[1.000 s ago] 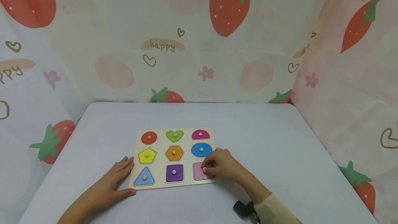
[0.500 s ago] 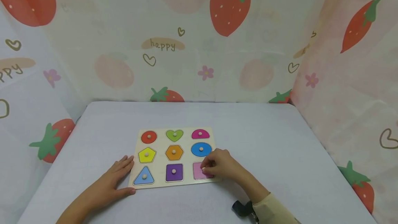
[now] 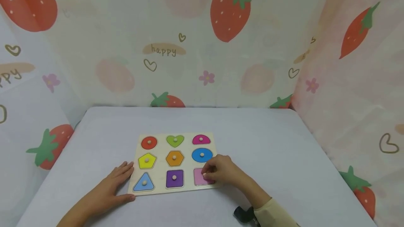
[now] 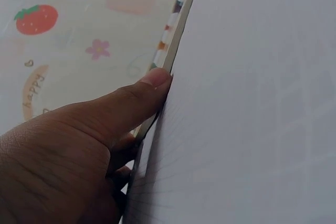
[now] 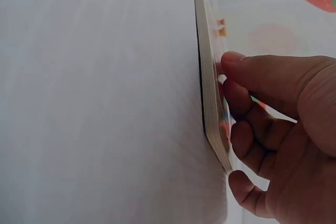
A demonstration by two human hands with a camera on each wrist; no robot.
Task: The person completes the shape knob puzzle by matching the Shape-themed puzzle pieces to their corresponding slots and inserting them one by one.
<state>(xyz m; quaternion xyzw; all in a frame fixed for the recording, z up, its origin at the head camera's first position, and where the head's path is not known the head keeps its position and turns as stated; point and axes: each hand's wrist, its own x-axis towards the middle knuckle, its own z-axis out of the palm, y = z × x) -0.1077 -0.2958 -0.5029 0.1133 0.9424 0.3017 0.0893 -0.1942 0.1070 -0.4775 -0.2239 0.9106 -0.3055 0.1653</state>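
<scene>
A pale wooden peg puzzle board [image 3: 159, 151] lies flat on the white table, its coloured shapes seated in their slots. My left hand [image 3: 108, 189] rests at the board's left edge with fingers extended; in the left wrist view its thumb [image 4: 131, 103] lies along that edge. At the near right corner, my right hand [image 3: 223, 171] pinches the small knob of the pink puzzle piece [image 3: 198, 177], partly covering it. In the right wrist view, thumb and index finger meet just above the board's surface, other fingers curled beside its edge. Closest to the pink piece are the purple square [image 3: 175, 183] and blue oval [image 3: 197, 155].
A black object [image 3: 243, 215] sits by the right sleeve [image 3: 274, 214] near the front. Strawberry-print curtains [image 3: 269, 41] surround the table [image 3: 258, 136] at the back and both sides.
The head view has shifted slightly, moving the whole scene a little down and left. Both hands keep their places on the board, the right still pinching the knob.
</scene>
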